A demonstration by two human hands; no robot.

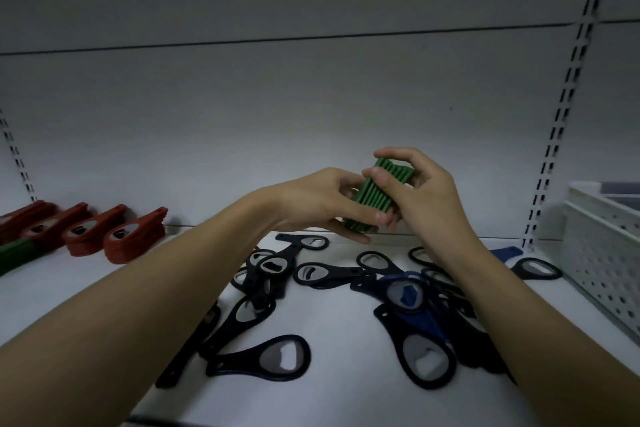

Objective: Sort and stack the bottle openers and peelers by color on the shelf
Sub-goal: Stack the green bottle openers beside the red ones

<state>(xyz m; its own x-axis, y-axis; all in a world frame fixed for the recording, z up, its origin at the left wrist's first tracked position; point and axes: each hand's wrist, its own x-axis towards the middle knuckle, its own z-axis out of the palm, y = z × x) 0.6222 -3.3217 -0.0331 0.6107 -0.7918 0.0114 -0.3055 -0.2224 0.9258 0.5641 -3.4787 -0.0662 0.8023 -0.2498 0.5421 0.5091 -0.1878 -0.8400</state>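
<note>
You hold the green stack (pixel 375 196) above the shelf (pixel 86 288), left hand (pixel 325 204) curled beneath it, right hand (pixel 415 187) pinching its top. Its long axis tilts far-right; the green pile (pixel 15 253) lies far left, nearer your left hand.

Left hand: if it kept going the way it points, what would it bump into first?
The left hand points right, and already grips the green stack. Straight on, it would probably meet the right hand, which holds the stack's other side.
</note>
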